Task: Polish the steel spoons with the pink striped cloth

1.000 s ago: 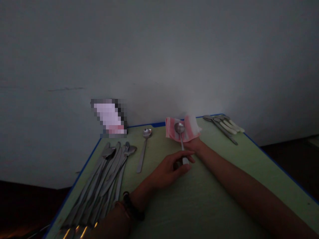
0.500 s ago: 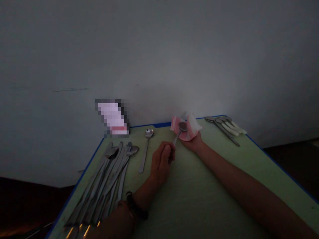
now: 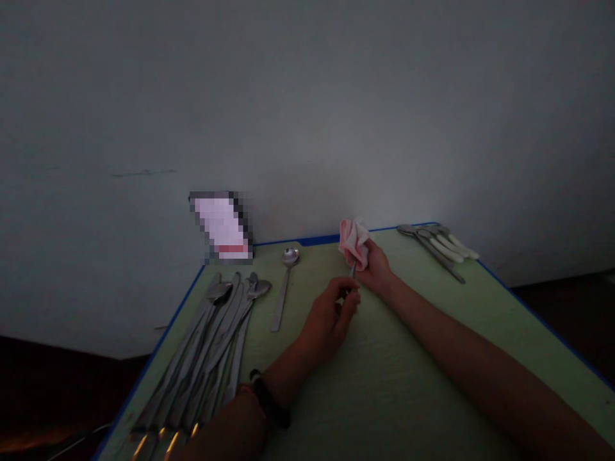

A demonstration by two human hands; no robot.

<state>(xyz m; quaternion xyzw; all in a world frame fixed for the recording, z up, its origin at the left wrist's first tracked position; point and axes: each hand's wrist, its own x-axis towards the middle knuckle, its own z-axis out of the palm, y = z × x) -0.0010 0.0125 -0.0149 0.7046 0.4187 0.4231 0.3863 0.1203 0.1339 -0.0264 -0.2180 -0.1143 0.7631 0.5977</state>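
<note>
My left hand is closed on the handle of a metal spoon. The spoon's bowl is hidden inside a pink and white cloth. My right hand is wrapped round that cloth, so it grips the cloth about the spoon's head. Left of my left hand, another metal spoon lies by itself on the green table, bowl towards the wall.
A pile of spoons and knives covers the table's left side. Several utensils, some white-handled, lie at the far right. A blurred, upright screen stands at the back left by the wall.
My right hand has folded the cloth over the spoon's bowl, which lay uncovered on it before. My left hand has shifted slightly right and turned with the handle.
</note>
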